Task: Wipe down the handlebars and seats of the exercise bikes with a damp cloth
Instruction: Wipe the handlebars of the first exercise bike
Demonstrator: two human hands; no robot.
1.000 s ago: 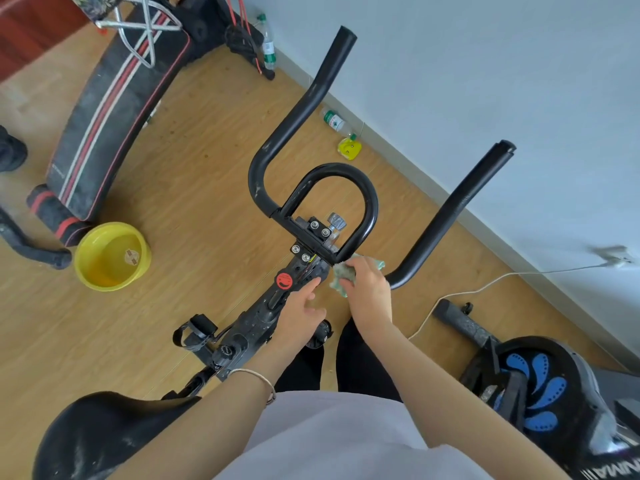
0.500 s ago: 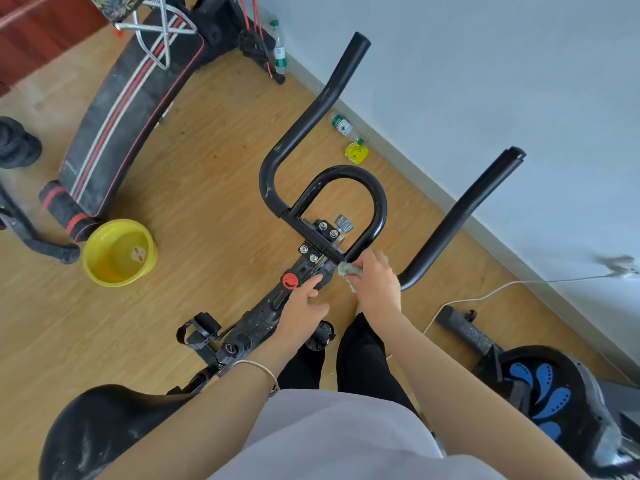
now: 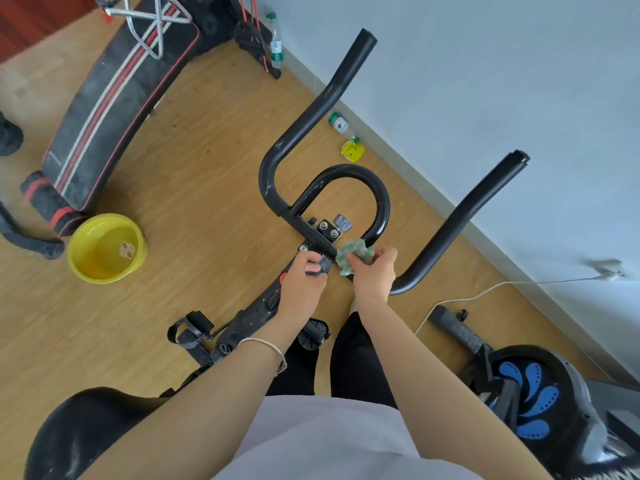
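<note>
Now pinching bunched green cloth [image 3: 354, 255] in right hand [image 3: 375, 276], pressing it on handlebars [image 3: 349, 173] at centre clamp; curling left hand [image 3: 300, 284] round black stem bracket [image 3: 318, 266]. Risking snagging cloth on clamp bolts [image 3: 324, 226], or slipping off wet tube. Seeing what looks like shallow water in yellow basin [image 3: 104, 277], sitting on floor [image 3: 207, 161], well apart to left.

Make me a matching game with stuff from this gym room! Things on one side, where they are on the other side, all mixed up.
Things:
1. round yellow plastic basin
2. crumpled green cloth
3. black padded bike seat
4. black metal bike post

Places:
A. pinched in the right hand at the black handlebars
B. bottom left corner of the view
C. on the wooden floor beside the black striped bench
D. held by the left hand

Pairs: 1-C, 2-A, 3-B, 4-D
</note>
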